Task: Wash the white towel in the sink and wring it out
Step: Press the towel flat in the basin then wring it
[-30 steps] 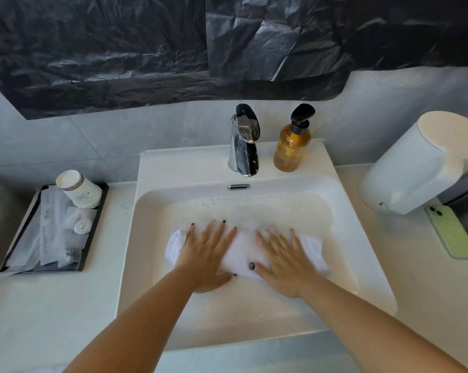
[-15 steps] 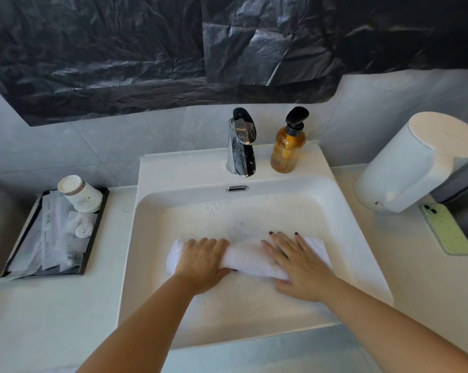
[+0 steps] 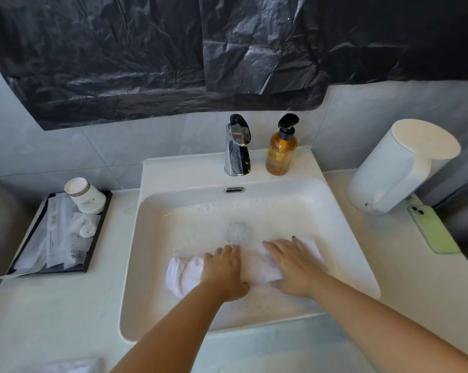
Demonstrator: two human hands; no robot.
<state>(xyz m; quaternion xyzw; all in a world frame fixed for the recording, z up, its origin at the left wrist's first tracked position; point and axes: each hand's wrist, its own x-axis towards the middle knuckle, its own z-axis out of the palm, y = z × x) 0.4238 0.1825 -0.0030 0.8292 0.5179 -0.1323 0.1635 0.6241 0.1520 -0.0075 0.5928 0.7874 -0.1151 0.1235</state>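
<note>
Head view, looking down into the square white ceramic sink [image 3: 343, 227], and we are in the washing step: the soaked white terry towel [image 3: 257, 267], rolled into a loose log, lies across the near part of the basin in cloudy, soapy water. The left hand [image 3: 223, 267] sits on the towel's middle with its fingers curled over the roll, gripping it; the right hand [image 3: 294, 265] lies on the roll's right portion with fingers straight and spread, pressing it flat. Foam clings along the far wall of the basin, and the round drain [image 3: 238, 232] shows just beyond the knuckles. My read: wringing is not yet begun, so the next move calls for both hands to wrap the roll, lift it clear of the water and twist in opposite directions. Sodden cloth like this should be heavy, limp and slippery with suds. On the far ledge stand 1 curved chrome tap [image 3: 236, 146] and 1 amber pump bottle with a black top [image 3: 281, 149], side by side.
</note>
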